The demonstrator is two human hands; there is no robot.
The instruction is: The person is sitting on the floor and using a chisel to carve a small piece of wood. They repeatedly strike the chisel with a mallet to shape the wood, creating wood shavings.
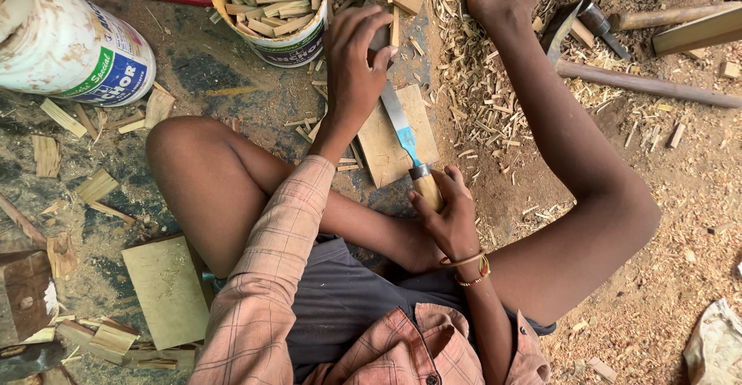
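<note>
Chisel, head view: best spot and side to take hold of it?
Probably the wooden handle at the near end of the chisel, coming from the person's side. The handle is round and thick, and it points back toward the body. The right hand already wraps it there. The flat steel blade runs forward over the wooden block, where the left hand presses near the tip, so that end is taken.

Right hand [450, 216] gripping chisel [406, 139], left hand [354, 64] steadying wood piece [384, 35]

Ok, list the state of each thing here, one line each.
Left hand: pressing the chisel blade's tip.
Right hand: gripping the wooden handle.
Steel chisel with blue-taped blade: lying across the board.
Flat wooden board: flat on the ground.
White plastic bucket: full of wood pieces.
</note>
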